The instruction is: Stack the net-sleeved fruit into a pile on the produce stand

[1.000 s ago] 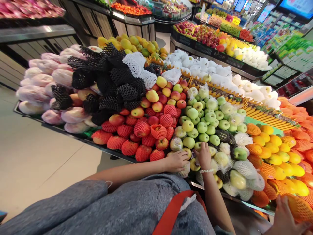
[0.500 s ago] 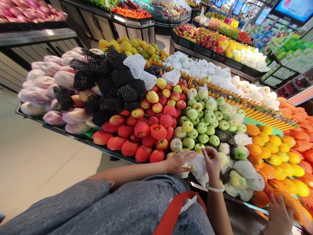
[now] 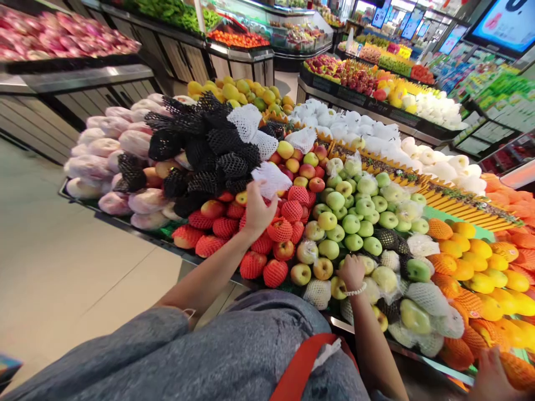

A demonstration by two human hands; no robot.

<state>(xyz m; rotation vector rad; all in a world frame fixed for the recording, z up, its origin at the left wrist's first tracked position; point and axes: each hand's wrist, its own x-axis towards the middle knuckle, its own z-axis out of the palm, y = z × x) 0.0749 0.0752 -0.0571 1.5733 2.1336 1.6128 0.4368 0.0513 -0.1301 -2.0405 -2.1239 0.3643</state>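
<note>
My left hand [image 3: 259, 211] reaches over the red apples [image 3: 284, 250], several of them in red foam nets. Its fingers pinch a white foam net [image 3: 272, 179] beside the pile of black foam nets [image 3: 209, 153]. Down among the green apples [image 3: 334, 200], close to the front of the stand, my right hand [image 3: 352, 271] is closed, with a beaded band on its wrist. What its fingers hold, if anything, is hidden. Near it are yellowish apples [image 3: 323, 268] and a fruit in a white foam net [image 3: 317, 294].
Another person's hand [image 3: 495, 376] is at the orange-netted fruit [image 3: 518, 370] on the lower right. Pink wrapped fruit [image 3: 100, 167] fills the left end. A yellow fence [image 3: 460, 203] divides the stand lengthwise. The stand's front edge [image 3: 343, 324] runs before my body.
My left hand has moved up and left from the green apples to the red ones, carrying the white foam net. My right hand has lowered onto the apples. The other person's hand shifted down.
</note>
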